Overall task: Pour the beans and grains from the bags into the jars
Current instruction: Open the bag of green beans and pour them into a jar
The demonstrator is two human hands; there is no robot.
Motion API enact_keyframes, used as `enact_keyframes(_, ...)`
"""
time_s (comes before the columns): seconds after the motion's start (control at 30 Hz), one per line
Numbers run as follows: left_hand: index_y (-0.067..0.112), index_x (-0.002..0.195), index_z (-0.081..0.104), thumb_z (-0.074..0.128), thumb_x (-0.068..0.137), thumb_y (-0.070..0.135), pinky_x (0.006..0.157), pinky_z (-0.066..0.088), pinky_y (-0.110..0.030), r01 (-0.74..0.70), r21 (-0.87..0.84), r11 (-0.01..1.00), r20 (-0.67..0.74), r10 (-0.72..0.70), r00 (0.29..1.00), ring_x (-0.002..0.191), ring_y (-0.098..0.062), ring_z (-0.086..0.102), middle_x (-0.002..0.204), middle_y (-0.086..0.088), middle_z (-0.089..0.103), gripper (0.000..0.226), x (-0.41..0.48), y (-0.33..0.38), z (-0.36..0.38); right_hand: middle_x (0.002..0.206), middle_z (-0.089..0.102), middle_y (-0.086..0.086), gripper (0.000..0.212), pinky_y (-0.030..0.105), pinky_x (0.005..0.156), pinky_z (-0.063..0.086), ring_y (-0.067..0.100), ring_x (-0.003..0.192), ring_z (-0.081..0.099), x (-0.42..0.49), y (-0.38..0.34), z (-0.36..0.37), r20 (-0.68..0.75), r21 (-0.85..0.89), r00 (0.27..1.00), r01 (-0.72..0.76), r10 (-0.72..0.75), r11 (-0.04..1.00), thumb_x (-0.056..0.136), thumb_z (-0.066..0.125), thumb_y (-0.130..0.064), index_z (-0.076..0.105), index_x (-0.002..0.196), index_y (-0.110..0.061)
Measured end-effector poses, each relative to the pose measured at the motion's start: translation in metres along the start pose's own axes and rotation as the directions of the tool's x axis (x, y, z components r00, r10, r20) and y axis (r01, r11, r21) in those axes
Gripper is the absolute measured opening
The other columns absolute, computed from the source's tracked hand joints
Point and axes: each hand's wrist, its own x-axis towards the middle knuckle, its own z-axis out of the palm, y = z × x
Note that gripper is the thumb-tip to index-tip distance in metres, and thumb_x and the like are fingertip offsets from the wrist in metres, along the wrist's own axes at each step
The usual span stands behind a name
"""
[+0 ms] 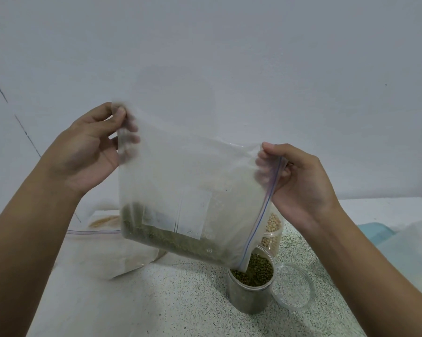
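The bag (193, 181) veils the fingers of the left hand (83, 152) and right hand (300, 186), which show through the plastic only as smudges. Its top left corner is blurred. Its lower corner covers part of the green jar's (249, 295) rim, and its body hides most of the pale jar (274, 229). The label (193, 215) is too faint to read. The second bag (103, 239) lies partly behind the left arm. The blue box (375, 233) is cut off by the right arm.

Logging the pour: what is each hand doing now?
Left hand: pinches the bag at its upper corner.
Right hand: pinches the bag by its zip edge.
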Motion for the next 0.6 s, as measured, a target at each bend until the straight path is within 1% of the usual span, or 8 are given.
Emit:
enact_keyframes(0.17, 0.024, 0.084, 0.062, 0.054, 0.1, 0.022, 0.064, 0.048, -0.025, -0.013, 0.01, 1.0, -0.016, 0.013, 1.0, 0.071, -0.013, 0.061, 0.078, 0.006, 0.063, 0.018, -0.001, 0.002, -0.0003, 0.068, 0.064, 0.002, 0.007, 0.02, 0.057, 0.044, 0.012, 0.063, 0.062, 0.0016, 0.0025, 0.0026, 0.003, 0.005, 1.0, -0.002, 0.002, 1.0, 0.074, 0.07, -0.008, 0.071, 0.067, -0.01)
enact_keyframes(0.3, 0.024, 0.084, 0.062, 0.054, 0.101, 0.022, 0.062, 0.049, -0.023, -0.011, 0.015, 1.0, -0.022, 0.011, 1.0, 0.07, -0.012, 0.061, 0.078, 0.006, 0.063, 0.019, -0.0009, 0.0023, 0.001, 0.066, 0.065, 0.001, 0.014, 0.021, 0.059, 0.045, 0.011, 0.063, 0.062, 0.0026, 0.0035, 0.0033, -0.003, 0.0, 1.0, 0.004, -0.004, 1.0, 0.075, 0.07, -0.009, 0.073, 0.062, -0.013)
enact_keyframes(0.6, 0.026, 0.083, 0.064, 0.054, 0.101, 0.022, 0.061, 0.049, -0.024, 0.001, 0.015, 1.0, -0.036, 0.0, 0.999, 0.068, -0.012, 0.062, 0.077, 0.007, 0.064, 0.021, 0.0042, -0.0028, -0.0009, 0.068, 0.066, 0.001, 0.007, 0.023, 0.065, 0.045, 0.011, 0.064, 0.063, 0.0089, 0.0079, 0.0, -0.001, -0.011, 1.0, 0.004, -0.004, 1.0, 0.074, 0.071, -0.01, 0.072, 0.067, -0.011)
